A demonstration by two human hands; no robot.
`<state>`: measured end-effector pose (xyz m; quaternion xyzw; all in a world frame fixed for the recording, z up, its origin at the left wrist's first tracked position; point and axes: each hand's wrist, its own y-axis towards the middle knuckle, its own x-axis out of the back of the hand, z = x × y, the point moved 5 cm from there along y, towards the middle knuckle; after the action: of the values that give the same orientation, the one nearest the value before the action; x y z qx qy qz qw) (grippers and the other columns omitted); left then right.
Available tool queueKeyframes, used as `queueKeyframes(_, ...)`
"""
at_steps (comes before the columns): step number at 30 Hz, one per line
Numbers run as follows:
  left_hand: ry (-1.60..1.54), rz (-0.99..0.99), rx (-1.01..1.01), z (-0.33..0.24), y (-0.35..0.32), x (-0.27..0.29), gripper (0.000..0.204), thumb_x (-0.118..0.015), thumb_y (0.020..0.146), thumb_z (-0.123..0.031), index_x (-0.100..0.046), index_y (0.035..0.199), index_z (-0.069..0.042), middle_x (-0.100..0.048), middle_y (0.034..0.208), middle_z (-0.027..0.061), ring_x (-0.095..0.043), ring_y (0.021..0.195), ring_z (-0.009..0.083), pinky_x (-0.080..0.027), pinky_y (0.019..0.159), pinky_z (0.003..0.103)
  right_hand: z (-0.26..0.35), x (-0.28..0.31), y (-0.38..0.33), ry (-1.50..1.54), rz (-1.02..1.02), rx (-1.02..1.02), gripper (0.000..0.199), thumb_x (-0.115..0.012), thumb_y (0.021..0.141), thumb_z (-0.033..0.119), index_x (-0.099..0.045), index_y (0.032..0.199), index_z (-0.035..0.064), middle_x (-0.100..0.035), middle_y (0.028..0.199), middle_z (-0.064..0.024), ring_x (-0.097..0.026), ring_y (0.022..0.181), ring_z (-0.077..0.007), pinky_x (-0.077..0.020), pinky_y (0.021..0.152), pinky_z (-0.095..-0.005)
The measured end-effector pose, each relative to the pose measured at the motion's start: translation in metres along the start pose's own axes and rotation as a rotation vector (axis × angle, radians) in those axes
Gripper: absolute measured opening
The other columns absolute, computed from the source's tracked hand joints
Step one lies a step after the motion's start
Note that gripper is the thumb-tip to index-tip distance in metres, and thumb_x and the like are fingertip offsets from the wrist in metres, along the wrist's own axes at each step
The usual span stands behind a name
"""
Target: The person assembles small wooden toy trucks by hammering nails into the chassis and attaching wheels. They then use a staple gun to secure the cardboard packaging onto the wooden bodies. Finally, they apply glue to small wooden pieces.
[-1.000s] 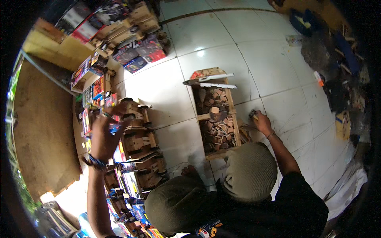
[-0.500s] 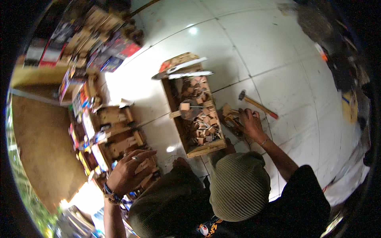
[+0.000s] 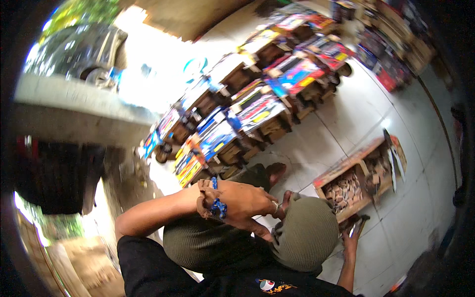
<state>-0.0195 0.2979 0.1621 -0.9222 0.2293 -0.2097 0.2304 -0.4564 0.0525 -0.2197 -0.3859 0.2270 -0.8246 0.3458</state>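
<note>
White floor tiles (image 3: 366,123) stretch ahead of both hands, with rows of colourful boxed goods (image 3: 257,109) stacked well beyond the left hand. Just ahead of the right hand lies an open wooden crate (image 3: 363,180) of small wood blocks (image 3: 346,190). The left hand (image 3: 242,203) is raised by the person's capped head, fingers loosely curled and holding nothing visible. The right hand (image 3: 352,233) rests low on the floor, gripping what looks like a hammer (image 3: 360,223); a firm hold near the handle's end would probably serve best.
</note>
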Motion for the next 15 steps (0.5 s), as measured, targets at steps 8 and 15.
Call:
queueKeyframes(8,-0.396,-0.235,0.238,0.042,-0.115,-0.056,0.056,-0.069,0.098,-0.047,-0.065,0.128,0.001,-0.070,0.121,0.0224,-0.066,0.117,0.0338,-0.051,0.100,0.042,0.123,0.131,-0.078,0.349,-0.127,-0.056,0.067,-0.068,0.098,0.017,-0.038,0.157,0.0097,-0.054,0.142,-0.0124,-0.059,0.120,-0.0237,-0.0505,0.097,-0.0402)
queueKeyframes(15,-0.498,-0.391,0.304,0.073,-0.186,-0.086,0.047,-0.070,0.099,-0.041,-0.068,0.125,-0.001,-0.074,0.111,0.0150,-0.071,0.105,0.0244,-0.054,0.094,0.037,0.273,0.216,-0.086,-0.351,-0.495,0.607,0.068,-0.055,0.106,0.038,-0.027,0.163,0.0148,-0.039,0.158,-0.0234,-0.042,0.142,-0.0344,-0.0324,0.117,-0.0549)
